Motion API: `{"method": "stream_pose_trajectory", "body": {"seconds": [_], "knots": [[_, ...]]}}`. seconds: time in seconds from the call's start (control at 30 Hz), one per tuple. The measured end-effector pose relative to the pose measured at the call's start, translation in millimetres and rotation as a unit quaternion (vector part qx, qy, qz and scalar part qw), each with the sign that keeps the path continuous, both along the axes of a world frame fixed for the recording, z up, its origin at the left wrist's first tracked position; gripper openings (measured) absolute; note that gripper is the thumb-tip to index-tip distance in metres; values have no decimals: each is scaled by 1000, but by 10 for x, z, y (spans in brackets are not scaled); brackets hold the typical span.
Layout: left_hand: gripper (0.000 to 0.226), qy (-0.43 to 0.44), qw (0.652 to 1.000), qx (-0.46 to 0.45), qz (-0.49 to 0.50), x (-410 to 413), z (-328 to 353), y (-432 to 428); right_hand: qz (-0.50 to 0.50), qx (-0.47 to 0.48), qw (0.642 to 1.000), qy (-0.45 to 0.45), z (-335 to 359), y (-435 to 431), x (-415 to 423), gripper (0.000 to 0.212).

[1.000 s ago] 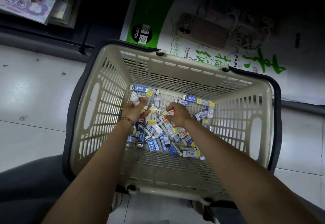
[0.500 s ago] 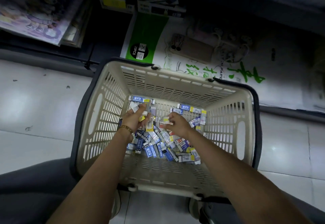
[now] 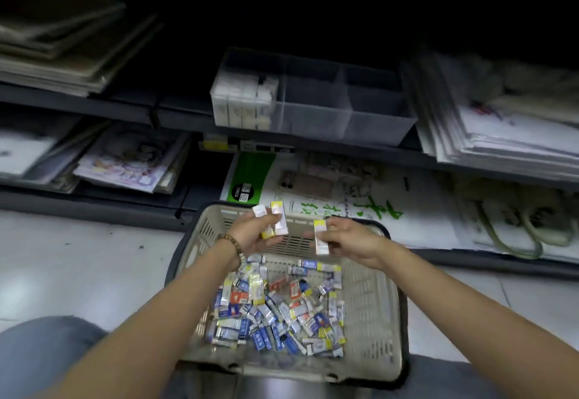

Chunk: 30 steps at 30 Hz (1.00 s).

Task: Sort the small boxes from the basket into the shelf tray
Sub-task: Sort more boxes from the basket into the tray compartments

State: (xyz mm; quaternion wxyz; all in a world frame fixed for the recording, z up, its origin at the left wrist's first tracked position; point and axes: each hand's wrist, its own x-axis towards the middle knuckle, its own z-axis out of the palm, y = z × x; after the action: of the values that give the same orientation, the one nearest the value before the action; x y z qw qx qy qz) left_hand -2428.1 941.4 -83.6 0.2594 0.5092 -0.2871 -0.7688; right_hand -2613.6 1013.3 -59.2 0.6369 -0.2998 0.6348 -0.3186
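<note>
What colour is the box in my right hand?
White box with a yellow end; head view.

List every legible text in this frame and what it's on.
"N PAPE", cut off: on the green-and-white paper pack, bottom shelf.
Large green brush characters on it: cannot read.
Its black round label: blurred.
Shelf-edge tags: blurred.
Small boxes in the basket: print too small.
</note>
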Motion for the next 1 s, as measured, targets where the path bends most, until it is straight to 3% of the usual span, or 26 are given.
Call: {"method": "stream_pose_trajectory", "body": {"seconds": [0.07, 0.17, 0.23, 0.33, 0.47, 0.67, 0.83, 1.0], "knots": [[8, 16, 1000, -19, -15, -4, 311, -60, -25, -80, 996, -5, 451, 38, 42, 22], [45, 46, 998, -37, -37, -11, 686, -92, -42, -169, 985, 6, 880, 115, 133, 24], [44, 76, 994, -55, -63, -20, 863, -24, -53, -198, 979, 10, 986, 178, 175, 23], [53, 98, 991, -66, -65, -19, 936, 94, -77, -203, 976, -15, 974, 200, 256, 19], [55, 115, 990, -78, -36, -73, 933, 115, -92, -248, 964, 37, 964, 151, 341, 18], [45, 111, 983, -143, -39, -124, 864, 103, -157, -238, 951, 115, 854, 83, 396, 16], [24, 95, 983, -155, -31, -96, 863, 69, -146, -193, 967, 77, 776, 45, 457, 25], [40, 76, 983, -155, -59, -90, 863, 81, -150, -225, 958, 99, 734, 35, 500, 21]]}}
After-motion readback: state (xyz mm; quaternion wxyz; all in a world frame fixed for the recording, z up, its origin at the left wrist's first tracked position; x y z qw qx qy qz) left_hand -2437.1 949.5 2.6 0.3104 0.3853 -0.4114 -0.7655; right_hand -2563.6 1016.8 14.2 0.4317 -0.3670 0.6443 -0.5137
